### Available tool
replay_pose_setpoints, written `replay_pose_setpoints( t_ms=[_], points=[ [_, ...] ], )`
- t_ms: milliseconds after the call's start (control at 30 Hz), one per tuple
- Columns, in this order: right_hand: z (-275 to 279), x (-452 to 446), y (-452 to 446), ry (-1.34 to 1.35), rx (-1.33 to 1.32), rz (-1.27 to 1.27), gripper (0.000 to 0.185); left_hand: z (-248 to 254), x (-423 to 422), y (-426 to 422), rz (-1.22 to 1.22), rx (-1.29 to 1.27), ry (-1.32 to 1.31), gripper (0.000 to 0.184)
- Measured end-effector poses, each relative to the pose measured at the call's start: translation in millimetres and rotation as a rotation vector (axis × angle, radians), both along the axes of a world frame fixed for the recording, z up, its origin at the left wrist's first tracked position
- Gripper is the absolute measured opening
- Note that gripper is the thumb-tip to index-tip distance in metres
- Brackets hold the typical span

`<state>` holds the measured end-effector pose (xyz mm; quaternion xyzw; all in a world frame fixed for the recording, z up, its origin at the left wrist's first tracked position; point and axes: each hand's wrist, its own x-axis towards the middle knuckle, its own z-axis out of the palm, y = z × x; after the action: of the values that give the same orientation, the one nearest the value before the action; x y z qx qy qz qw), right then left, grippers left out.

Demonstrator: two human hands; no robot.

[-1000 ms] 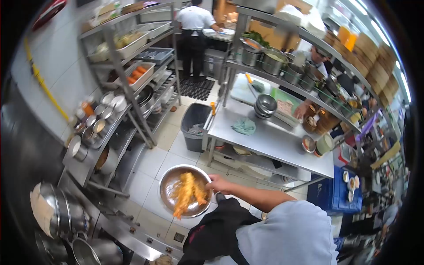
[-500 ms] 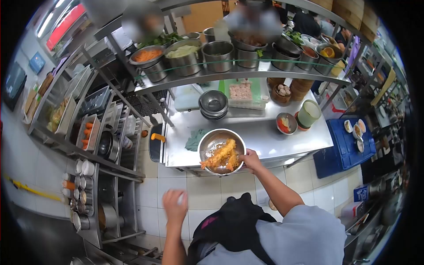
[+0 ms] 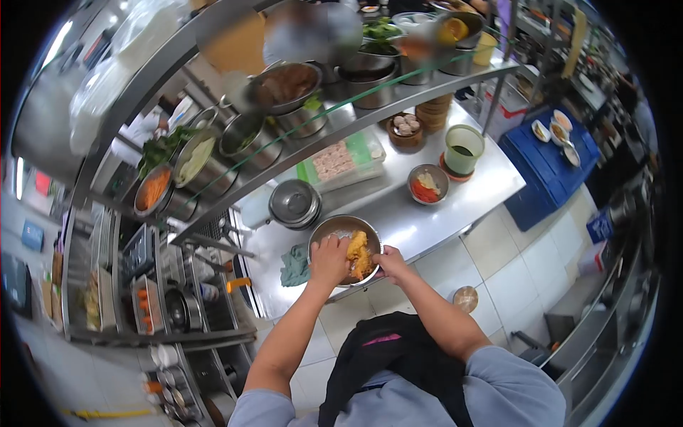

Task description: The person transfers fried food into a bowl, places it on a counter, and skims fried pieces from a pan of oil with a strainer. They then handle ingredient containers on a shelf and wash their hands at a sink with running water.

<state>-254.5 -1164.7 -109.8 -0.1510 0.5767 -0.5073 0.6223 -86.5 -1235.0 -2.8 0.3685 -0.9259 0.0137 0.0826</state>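
Observation:
My right hand point(image 3: 392, 265) grips the right rim of a round steel bowl point(image 3: 333, 226), thumb near its edge. In the bowl lie golden, battered fried pieces point(image 3: 360, 256), which look like tempura. My left hand point(image 3: 329, 262) reaches into the bowl, over its left side, next to the fried pieces. Its fingers are curled downward, and what lies beneath them is hidden. The bowl is held at the front edge of the steel table point(image 3: 484, 186). A crumpled green cloth point(image 3: 294, 266) lies on the table just left of the bowl.
Behind the bowl stand stacked steel bowls point(image 3: 294, 203) and a tray of minced meat point(image 3: 333, 161). To the right are a bowl of red and pale pieces point(image 3: 427, 186) and a green container point(image 3: 462, 151). An overhead shelf point(image 3: 284, 167) crosses above; a blue bin point(image 3: 544, 178) stands right.
My left hand has moved from beside my body up into the bowl. My right hand still holds the rim. The view has turned and tilted.

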Motion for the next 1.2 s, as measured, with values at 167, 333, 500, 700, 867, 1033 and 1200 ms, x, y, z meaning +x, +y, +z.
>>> replay_pose_setpoints(
  t_ms=[167,333,500,700,867,1033,1200],
  points=[
    [-5,6,-5,0.015,0.000,-0.084,0.016,5,4,-32,-0.005,0.199,-0.010,0.048],
    [-7,12,-7,0.074,0.005,-0.163,0.019,1,13,-79,0.059,0.506,0.097,0.045],
    [0,18,-4,0.098,0.011,-0.185,0.030,-10,39,-106,0.012,0.376,0.188,0.025],
    [-28,19,1,-0.086,-0.071,-0.088,0.047,57,71,-9,0.106,0.502,0.269,0.011],
    [-42,-47,39,0.922,-0.288,-0.199,0.028,-70,76,115,0.001,0.758,0.107,0.017],
    [-126,-122,59,1.565,-0.727,-0.342,0.011,-274,67,149,-0.007,0.818,0.028,0.028],
    [-172,-139,51,1.666,-1.058,-0.425,0.012,-356,21,134,-0.275,0.835,0.137,0.026]
  ],
)
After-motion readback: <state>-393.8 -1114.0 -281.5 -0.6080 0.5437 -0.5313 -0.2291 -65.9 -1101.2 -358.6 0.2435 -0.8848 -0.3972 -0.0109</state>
